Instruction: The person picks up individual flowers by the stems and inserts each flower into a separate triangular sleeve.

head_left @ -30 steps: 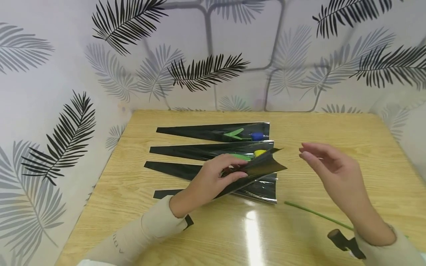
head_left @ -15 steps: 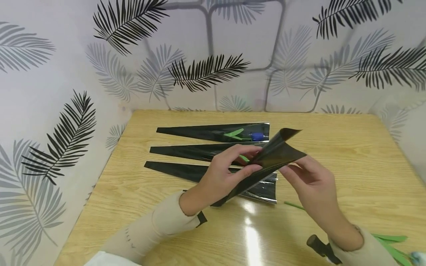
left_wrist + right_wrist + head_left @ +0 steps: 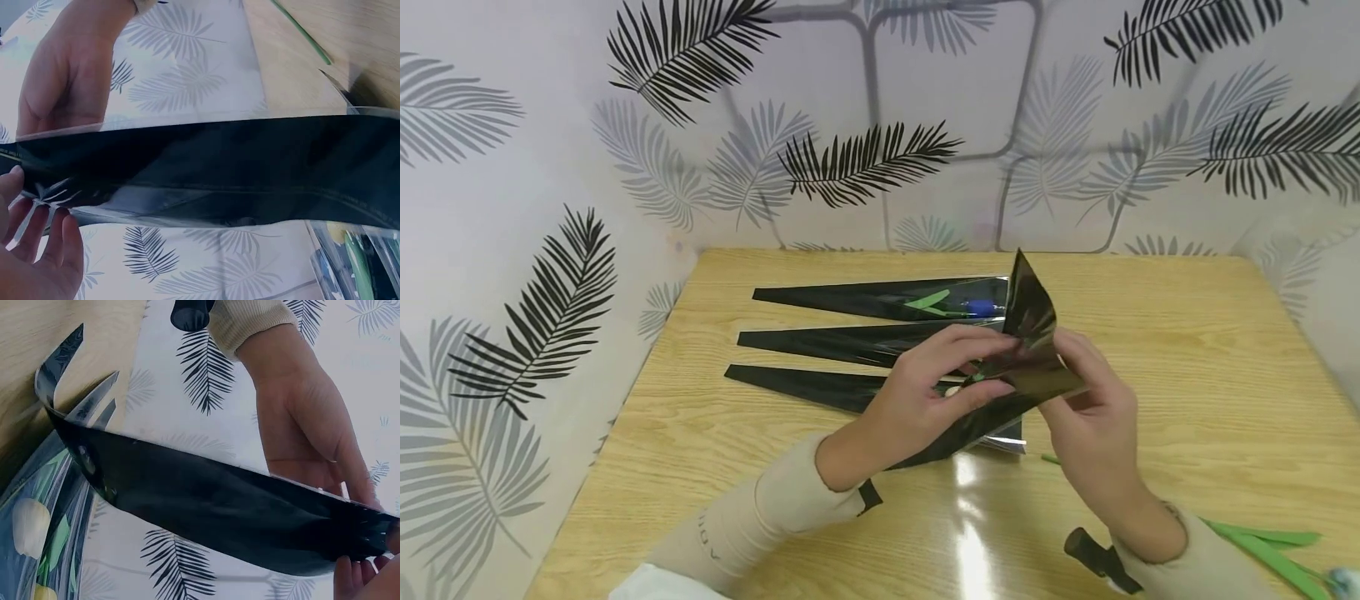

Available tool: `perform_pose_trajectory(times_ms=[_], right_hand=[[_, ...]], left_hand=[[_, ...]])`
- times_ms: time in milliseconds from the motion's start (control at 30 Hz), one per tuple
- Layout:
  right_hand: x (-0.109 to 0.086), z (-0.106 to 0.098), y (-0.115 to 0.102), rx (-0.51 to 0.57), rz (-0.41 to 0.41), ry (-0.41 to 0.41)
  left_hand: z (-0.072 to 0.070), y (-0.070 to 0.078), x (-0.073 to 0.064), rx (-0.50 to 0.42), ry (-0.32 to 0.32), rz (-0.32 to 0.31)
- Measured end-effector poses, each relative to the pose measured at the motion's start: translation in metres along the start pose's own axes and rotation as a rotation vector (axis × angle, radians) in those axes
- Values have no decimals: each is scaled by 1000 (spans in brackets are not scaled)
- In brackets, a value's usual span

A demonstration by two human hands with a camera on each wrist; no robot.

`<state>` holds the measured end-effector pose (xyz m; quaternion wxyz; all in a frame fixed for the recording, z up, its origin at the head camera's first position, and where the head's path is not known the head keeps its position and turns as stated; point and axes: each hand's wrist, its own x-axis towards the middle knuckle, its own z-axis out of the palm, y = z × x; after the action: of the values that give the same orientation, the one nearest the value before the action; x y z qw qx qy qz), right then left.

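Note:
My left hand (image 3: 925, 387) grips a black flower sleeve (image 3: 1033, 317) between thumb and fingers, lifted over the table. My right hand (image 3: 1097, 433) pinches the sleeve's wide mouth at its right edge, and the mouth gapes. In the left wrist view the dark film (image 3: 219, 165) stretches across, with left fingers (image 3: 62, 244) at its lower edge. Three more sleeves lie below: one with a blue tulip (image 3: 980, 309), a second sleeve (image 3: 827, 343) and a third sleeve (image 3: 805, 387), both partly behind my left hand. A white tulip (image 3: 31, 528) shows through clear film in the right wrist view.
On the wooden table (image 3: 1210, 350) at the right lies a loose flower with green leaves (image 3: 1270, 542), a thin stem (image 3: 1049, 458) and a pale head (image 3: 1343, 579) at the frame edge. A leaf-patterned wall covering (image 3: 880, 167) borders the back and left.
My right hand has come in from the right and taken hold of the sleeve's mouth. The sleeve has been lifted, turned and spread wider, while my left hand has shifted slightly right.

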<state>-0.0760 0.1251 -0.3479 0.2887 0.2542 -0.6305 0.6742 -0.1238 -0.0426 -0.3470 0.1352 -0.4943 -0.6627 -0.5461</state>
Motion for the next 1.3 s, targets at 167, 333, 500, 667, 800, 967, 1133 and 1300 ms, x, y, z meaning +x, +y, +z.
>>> perform_pose_trajectory(times_ms=[167,333,500,667,800,967,1133,1300], right_hand=[[2,2,0,-12,-28,80],[2,3,1,47,-57,127],[2,6,1,79,-97,165],[2,8,-1,77,-118,188],[3,9,-2,83,-132,197],[2,7,-2,71,-152,201],[2,4,-3,66,-162,201],[6,4,-8,143,-169,187]], left_hand=[[2,4,0,-16,-30,3],[3,6,1,-32,-32,15],[4,7,3,-64,8,26],[4,9,6,-95,36,15],[2,19,11,-115,61,-9],[-3,36,17,-125,74,-40],[-6,39,17,-174,100,-47],[-6,29,11,-266,134,-85]])
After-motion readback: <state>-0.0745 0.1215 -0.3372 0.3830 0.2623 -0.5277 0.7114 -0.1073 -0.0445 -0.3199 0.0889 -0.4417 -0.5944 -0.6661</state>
